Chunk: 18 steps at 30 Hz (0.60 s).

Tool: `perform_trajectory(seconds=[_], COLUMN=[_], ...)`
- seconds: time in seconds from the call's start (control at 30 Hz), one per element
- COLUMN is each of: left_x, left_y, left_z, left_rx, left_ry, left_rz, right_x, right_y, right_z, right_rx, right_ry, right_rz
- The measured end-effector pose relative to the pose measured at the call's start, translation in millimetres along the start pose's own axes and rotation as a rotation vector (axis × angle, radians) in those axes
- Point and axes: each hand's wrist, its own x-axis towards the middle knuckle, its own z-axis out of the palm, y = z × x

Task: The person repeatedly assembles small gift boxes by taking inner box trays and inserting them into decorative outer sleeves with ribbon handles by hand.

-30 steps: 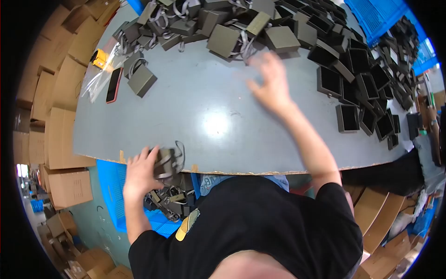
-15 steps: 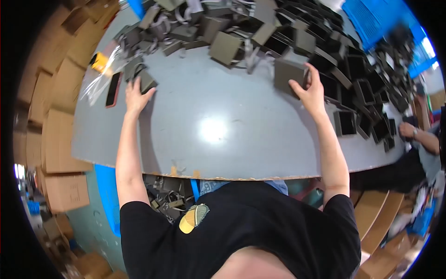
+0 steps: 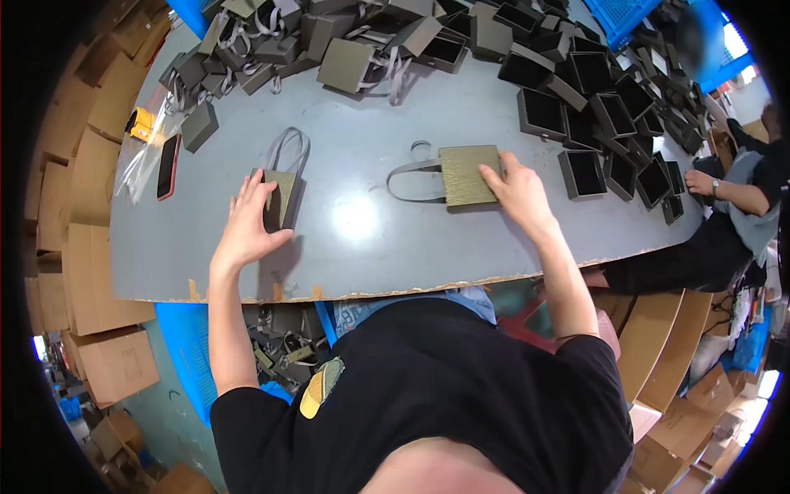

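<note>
We are looking at a flat box point(image 3: 471, 177) lying at the right hand point(image 3: 508, 174), which is holding it narrowly at its right side, thumb on the top face and fingers along the edge. Its strap point(image 3: 418, 165) is looping out toward the left hand point(image 3: 251, 218). There, a smaller box point(image 3: 285, 199) is standing inside the curve of the palm, its ribbon loop point(image 3: 307, 150) reaching beyond the fingertips. That hand is curving widely, fingers meeting the box's upper left edge; we cannot fairly tell whether it is gripping.

Between the hands we are finding bare tabletop point(image 3: 350, 255), and nearer than both, the worn table edge point(image 3: 374, 294) is running past the forearms. Beyond the hands, a pile of boxes point(image 3: 344, 66) is closing off the far side, while open boxes point(image 3: 586, 174) are crowding the room right of the right hand. Left of the left hand, a phone point(image 3: 168, 168) is lying near the table's side, with a lone box point(image 3: 200, 127) sitting farther out. Well right of the right hand, another person's hand point(image 3: 701, 183) is resting by the table's end.
</note>
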Motion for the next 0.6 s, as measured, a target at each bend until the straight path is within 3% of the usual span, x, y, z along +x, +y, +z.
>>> perform_trajectory(seconds=[0.1, 0.17, 0.23, 0.3, 0.37, 0.4, 0.43, 0.5, 0.6], left_x=[11.8, 19.3, 25.9, 23.4, 30.4, 30.2, 27.3, 14.0, 8.5], left_y=[18.8, 37.0, 40.1, 49.6, 59.9, 70.0, 77.7, 92.1, 93.4], left_z=[19.9, 33.7, 32.6, 24.8, 29.6, 32.0, 36.2, 32.4, 43.8], left_rx=[0.027, 0.137, 0.228, 0.232, 0.054, -0.027, -0.072, -0.052, 0.043], left_ry=[0.063, 0.147, 0.232, 0.278, 0.195, 0.051, -0.084, -0.161, -0.087], left_rz=[-0.07, -0.099, -0.003, 0.158, 0.51, 0.566, 0.531, 0.435, 0.297], right_x=[-2.1, -2.4, 1.2, 21.9, 43.3, 58.8, 70.1, 66.6, 36.4], right_y=[-21.3, -36.2, -41.4, -2.2, 24.1, 45.2, 61.4, 66.3, 54.4], right_z=[13.3, 20.6, 9.7, 15.3, -9.4, -6.6, 1.9, 9.2, 17.2], right_rx=[-0.076, 0.155, 0.383, 0.007, -0.272, -0.335, -0.397, -0.445, -0.335], right_ry=[0.011, -0.115, -0.155, 0.35, 0.521, 0.537, 0.56, 0.51, 0.426], right_rz=[-0.071, -0.197, -0.14, -0.267, -0.111, -0.018, 0.08, -0.026, -0.196])
